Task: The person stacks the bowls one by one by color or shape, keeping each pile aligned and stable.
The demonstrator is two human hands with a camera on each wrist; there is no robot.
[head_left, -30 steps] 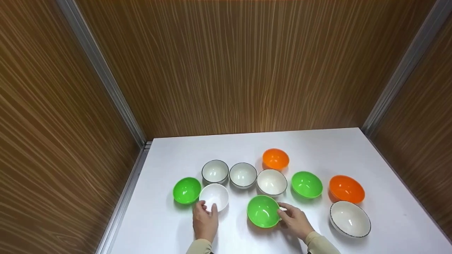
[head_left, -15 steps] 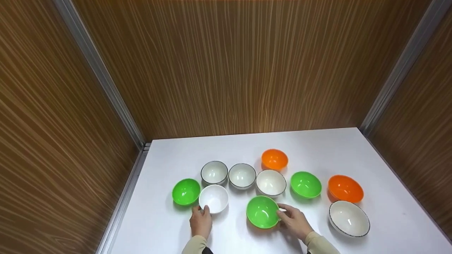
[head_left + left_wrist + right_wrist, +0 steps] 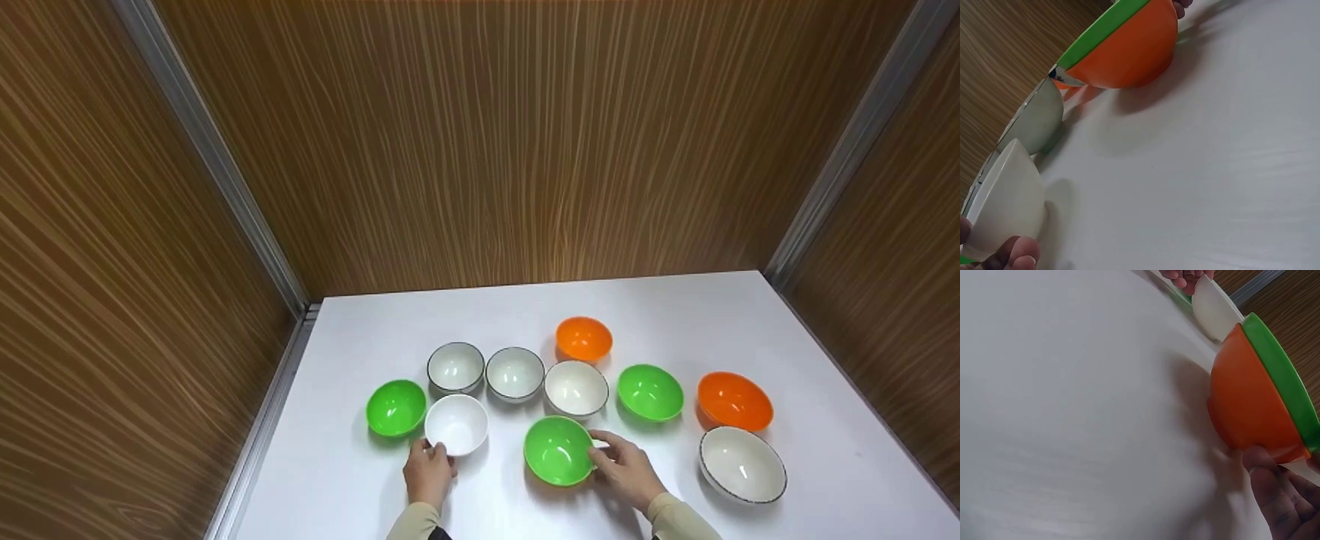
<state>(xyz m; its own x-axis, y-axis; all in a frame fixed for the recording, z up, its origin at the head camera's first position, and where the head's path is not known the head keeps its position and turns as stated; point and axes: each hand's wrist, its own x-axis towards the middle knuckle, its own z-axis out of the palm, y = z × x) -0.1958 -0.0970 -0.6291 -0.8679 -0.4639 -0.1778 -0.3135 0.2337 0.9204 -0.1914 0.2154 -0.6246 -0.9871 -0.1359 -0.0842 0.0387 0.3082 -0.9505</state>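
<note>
My left hand pinches the near rim of a plain white bowl. In the left wrist view, fingertips lie against that white bowl's outer side. My right hand grips the right side of a green bowl, the thumb at its rim. That green bowl sits nested in an orange bowl, whose outer wall shows in both wrist views. In the right wrist view, a fingertip touches the orange bowl near its base.
Behind stand grey-white dark-rimmed bowls, a cream bowl and an orange bowl. A green bowl is at left. To the right are a green bowl, an orange bowl and a speckle-rimmed bowl.
My left hand has drawn back from over the white bowl to its near rim and taken hold there; the bowl has shifted slightly. My right hand keeps its hold on the nested bowls.
</note>
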